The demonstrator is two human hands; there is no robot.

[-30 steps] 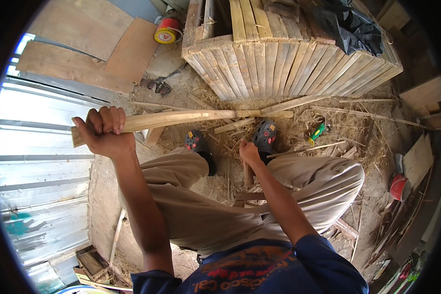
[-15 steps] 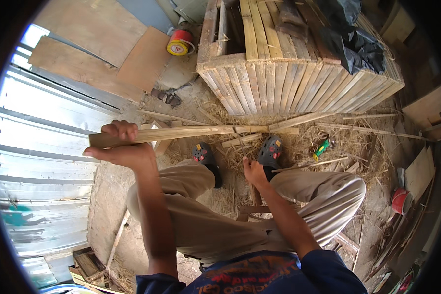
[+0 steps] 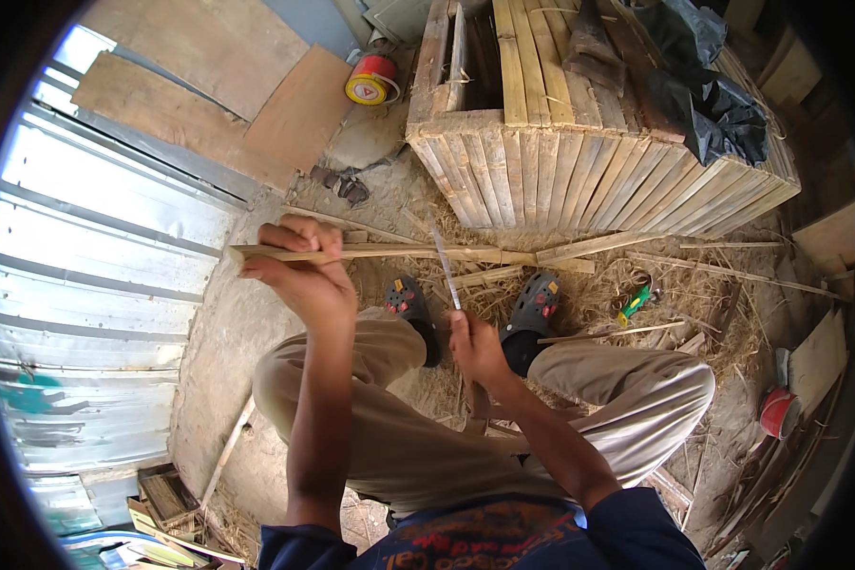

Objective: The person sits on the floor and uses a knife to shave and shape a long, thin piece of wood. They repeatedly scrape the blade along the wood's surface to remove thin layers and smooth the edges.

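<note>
Left hand point(image 3: 304, 271) closed round near end of a pale wooden strip point(image 3: 399, 251), which runs rightward above the shoes point(image 3: 536, 302). Right hand point(image 3: 475, 347) wrapped on handle of a long blade point(image 3: 443, 255), pointing up across the strip; whether they touch, cannot tell. Slatted wooden box point(image 3: 560, 176): open gap at top left, interior too dark to read; black plastic point(image 3: 731, 119) draped over right side. Red-and-yellow bucket point(image 3: 371, 79) by the boards, contents hidden. Red can point(image 3: 779, 414) at right, inside unclear. Small wooden crate point(image 3: 173, 496) lower left, partly obscured
</note>
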